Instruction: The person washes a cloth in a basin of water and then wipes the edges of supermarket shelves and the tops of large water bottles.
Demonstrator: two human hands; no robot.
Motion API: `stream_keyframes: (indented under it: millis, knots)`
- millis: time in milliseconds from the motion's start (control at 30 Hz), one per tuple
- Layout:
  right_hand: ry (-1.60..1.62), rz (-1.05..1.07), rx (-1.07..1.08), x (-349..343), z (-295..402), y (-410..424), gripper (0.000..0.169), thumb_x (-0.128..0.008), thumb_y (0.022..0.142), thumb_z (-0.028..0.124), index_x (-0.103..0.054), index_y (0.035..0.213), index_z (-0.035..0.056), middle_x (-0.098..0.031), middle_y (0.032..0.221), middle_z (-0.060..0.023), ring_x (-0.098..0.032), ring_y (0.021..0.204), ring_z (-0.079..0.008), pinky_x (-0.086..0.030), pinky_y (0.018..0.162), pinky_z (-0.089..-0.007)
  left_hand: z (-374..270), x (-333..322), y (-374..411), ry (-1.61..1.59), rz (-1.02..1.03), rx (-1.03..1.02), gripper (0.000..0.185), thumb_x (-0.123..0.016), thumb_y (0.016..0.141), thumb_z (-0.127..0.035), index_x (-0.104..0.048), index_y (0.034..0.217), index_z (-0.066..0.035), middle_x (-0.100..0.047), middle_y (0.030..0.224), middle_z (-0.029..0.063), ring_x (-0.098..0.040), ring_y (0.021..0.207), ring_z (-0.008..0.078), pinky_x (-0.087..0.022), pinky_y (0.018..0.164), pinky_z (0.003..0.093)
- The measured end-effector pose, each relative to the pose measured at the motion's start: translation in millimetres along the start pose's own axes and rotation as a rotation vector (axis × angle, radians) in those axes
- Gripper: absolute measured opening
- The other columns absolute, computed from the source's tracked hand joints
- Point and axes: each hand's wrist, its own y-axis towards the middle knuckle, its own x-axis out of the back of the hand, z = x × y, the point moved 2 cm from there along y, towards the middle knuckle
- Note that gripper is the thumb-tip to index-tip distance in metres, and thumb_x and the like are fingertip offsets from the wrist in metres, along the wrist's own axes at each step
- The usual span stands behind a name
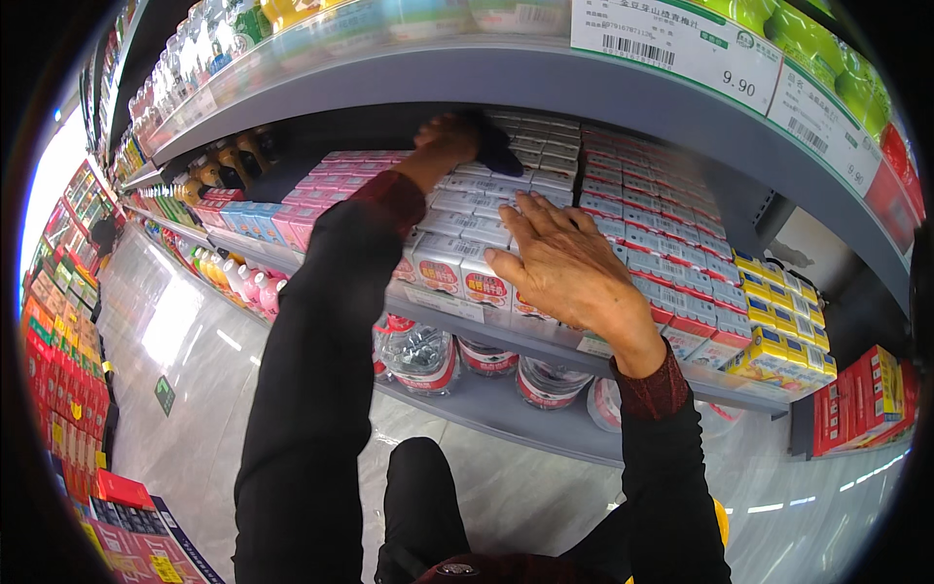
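My left hand [446, 139] reaches to the back of a store shelf, shut on a dark cloth [496, 146] that lies over the rear rows of white milk cartons [467, 206]. Both the hand and the cloth are blurred. Nearer the shelf's front, my right hand [573, 266] rests on the tops of the white cartons, palm down, fingers spread, holding nothing. To its right stand rows of red-and-white cartons [657, 255], then yellow cartons [784, 314]. Pink cartons [321, 190] stand left of the white ones, partly behind my left arm.
The upper shelf's edge [467, 80] with price tags hangs close above my hands. Large water bottles [419, 358] stand on the shelf below. Blue cartons [255, 221] and dark-and-orange bottles [226, 164] are farther left. Red boxes [861, 401] stand at right, and stacked boxes [69, 379] line the left aisle.
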Motion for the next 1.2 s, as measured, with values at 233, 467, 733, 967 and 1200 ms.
stream_keyframes:
  millis: [233, 467, 733, 967, 1200]
  knots:
    - [-0.06, -0.029, 0.059, 5.9, 5.2, 1.6, 0.059, -0.033, 0.092, 0.041, -0.044, 0.13, -0.0032, -0.038, 0.14, -0.0223, -0.034, 0.133, -0.0318, -0.025, 0.107, -0.0458, -124.0, 1.7, -21.5, -0.425, -0.275, -0.709, 0.061, -0.045, 0.09, -0.048, -0.044, 0.134, -0.006, -0.048, 0.132, 0.0213, -0.046, 0.121, 0.0354, -0.035, 0.102, 0.0443]
    - [-0.046, 0.016, -0.026, 3.9, -4.7, -0.9, 0.061, -0.032, 0.093, 0.045, -0.041, 0.135, 0.0008, -0.035, 0.143, -0.018, -0.031, 0.134, -0.0298, -0.022, 0.11, -0.0424, -47.8, 0.5, 8.0, -0.138, -0.111, -0.803, 0.048, -0.046, 0.088, -0.032, -0.05, 0.127, -0.005, -0.048, 0.132, 0.0211, -0.045, 0.122, 0.035, -0.034, 0.103, 0.0416]
    - [-0.031, 0.073, -0.087, 7.9, -4.2, -1.5, 0.066, -0.031, 0.092, 0.047, -0.036, 0.138, 0.001, -0.031, 0.146, -0.0183, -0.027, 0.136, -0.0299, -0.019, 0.112, -0.0411, 115.4, 34.7, -73.5, 0.043, -0.264, -0.594, 0.045, -0.047, 0.087, -0.022, -0.049, 0.128, -0.005, -0.051, 0.128, 0.0224, -0.046, 0.121, 0.0353, -0.033, 0.104, 0.0403]
    - [-0.006, 0.088, -0.085, 11.7, 5.4, 1.0, 0.066, -0.031, 0.092, 0.048, -0.036, 0.138, 0.0019, -0.029, 0.147, -0.0176, -0.025, 0.137, -0.0282, -0.018, 0.113, -0.0414, 226.4, 41.1, -102.2, 0.1, -0.128, -0.274, 0.036, -0.05, 0.086, -0.022, -0.057, 0.117, -0.004, -0.048, 0.13, 0.0202, -0.056, 0.106, 0.039, -0.047, 0.093, 0.0396]
    - [-0.052, 0.091, -0.118, 11.5, -1.9, -3.0, 0.066, -0.033, 0.092, 0.049, -0.037, 0.138, 0.0018, -0.031, 0.146, -0.0174, -0.027, 0.137, -0.0278, -0.019, 0.112, -0.0414, 82.3, 39.8, -163.7, -0.295, -0.072, -0.321, 0.051, -0.049, 0.091, -0.042, -0.054, 0.121, 0.0, -0.056, 0.121, 0.0212, -0.055, 0.109, 0.0362, -0.042, 0.095, 0.0392]
